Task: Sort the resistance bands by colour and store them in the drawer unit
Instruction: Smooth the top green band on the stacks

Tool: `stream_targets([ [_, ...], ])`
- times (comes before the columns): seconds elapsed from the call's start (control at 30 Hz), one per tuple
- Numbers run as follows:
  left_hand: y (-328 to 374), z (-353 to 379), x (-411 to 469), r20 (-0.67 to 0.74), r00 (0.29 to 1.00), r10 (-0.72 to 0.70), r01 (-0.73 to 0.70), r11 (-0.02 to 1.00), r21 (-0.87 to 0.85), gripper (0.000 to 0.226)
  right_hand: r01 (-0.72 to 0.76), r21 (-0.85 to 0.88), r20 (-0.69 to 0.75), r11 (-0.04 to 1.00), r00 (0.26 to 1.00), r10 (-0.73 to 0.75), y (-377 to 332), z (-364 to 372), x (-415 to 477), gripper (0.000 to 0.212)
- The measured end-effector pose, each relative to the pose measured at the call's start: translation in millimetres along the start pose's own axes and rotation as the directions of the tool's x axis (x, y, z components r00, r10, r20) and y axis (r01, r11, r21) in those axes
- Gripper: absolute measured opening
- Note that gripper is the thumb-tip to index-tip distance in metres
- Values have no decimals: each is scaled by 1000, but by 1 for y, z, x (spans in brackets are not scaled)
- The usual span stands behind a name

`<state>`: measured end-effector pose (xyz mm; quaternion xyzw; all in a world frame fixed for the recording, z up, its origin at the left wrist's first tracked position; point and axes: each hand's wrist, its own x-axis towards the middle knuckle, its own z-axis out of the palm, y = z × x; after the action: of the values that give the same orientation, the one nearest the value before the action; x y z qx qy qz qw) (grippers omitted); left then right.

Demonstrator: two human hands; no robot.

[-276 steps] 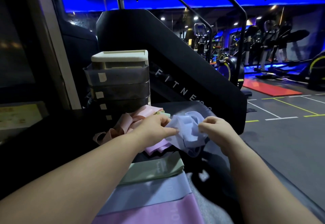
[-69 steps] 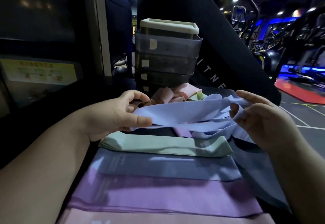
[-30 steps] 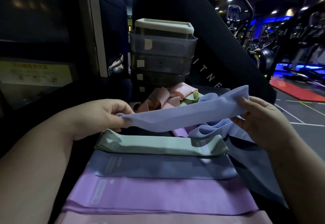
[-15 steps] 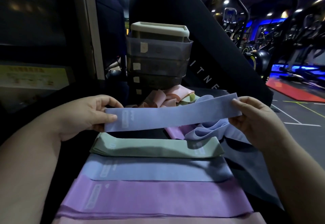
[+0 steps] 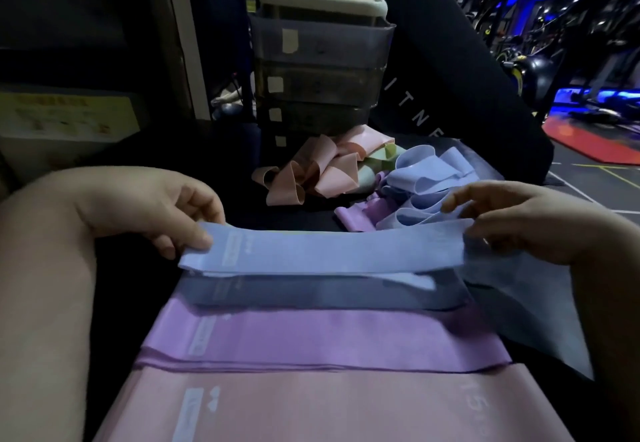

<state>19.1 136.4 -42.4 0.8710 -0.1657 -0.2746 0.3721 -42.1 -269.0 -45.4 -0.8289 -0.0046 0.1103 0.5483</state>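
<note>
- The left hand (image 5: pixel 152 206), at mid-left of the frame, pinches the left end of a light blue band (image 5: pixel 322 252) between thumb and curled fingers.
- The right hand (image 5: pixel 519 223), at mid-right, pinches the band's other end, with its forefinger held out straighter above it.
- Half a second ago the band was held up flat in the middle of the frame. It has now come down and toward the viewer, pulled straight, and its near edge overlaps the blue stack (image 5: pixel 311 294).
- The green stack seen just beyond the blue one a moment ago no longer shows and is probably hidden behind the held band.
- Below in the frame lie the purple stack (image 5: pixel 311 341) and the pink stack (image 5: pixel 311 407), each flat.
- This looks like the laying-down of one more blue band on its own colour, so sorting is moving along.
- The loose heap (image 5: pixel 367 178) above centre has peach, green, purple and blue loops left to sort.
- The drawer unit (image 5: pixel 322 60) at upper centre appears closed, so storing has probably not begun.
</note>
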Motion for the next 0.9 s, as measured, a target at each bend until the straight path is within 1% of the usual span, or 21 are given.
stream_targets([
  [0.07,1,0,0,16,997,-71,70,995,71,71,-45,-104,49,994,998,50,2,1,1,29],
  [0.1,2,0,0,19,995,-94,92,992,90,78,-66,-138,70,988,995,76,3,2,2,27],
  [0.2,1,1,-1,8,990,-139,137,985,106,99,-102,-197,109,975,986,125,5,4,5,22],
  [0.3,1,3,-1,-31,983,-179,182,977,114,106,-115,-236,132,965,980,149,6,7,7,20],
  [0.37,3,5,-1,-51,979,-197,203,969,142,99,-117,-269,135,956,978,157,8,8,8,22],
  [0.4,5,7,-1,-57,976,-208,215,962,168,89,-117,-285,132,951,978,160,8,8,8,23],
  [0.47,8,10,0,-81,968,-237,249,945,214,59,-115,-314,118,942,980,159,7,8,7,30],
  [0.5,9,11,0,-102,964,-246,263,937,230,49,-115,-331,107,937,982,158,7,9,7,32],
  [0.53,9,11,1,-118,961,-249,271,930,249,44,-117,-350,95,930,983,159,7,9,6,32],
  [0.63,10,12,3,-142,957,-253,285,909,303,44,-128,-391,52,911,986,161,6,11,5,28],
  [0.8,12,13,4,-187,948,-258,309,885,347,45,-143,-381,-10,914,989,150,6,9,7,33],
  [0.9,10,15,6,-202,941,-271,329,872,361,45,-157,-433,-29,888,987,161,8,11,9,35],
])
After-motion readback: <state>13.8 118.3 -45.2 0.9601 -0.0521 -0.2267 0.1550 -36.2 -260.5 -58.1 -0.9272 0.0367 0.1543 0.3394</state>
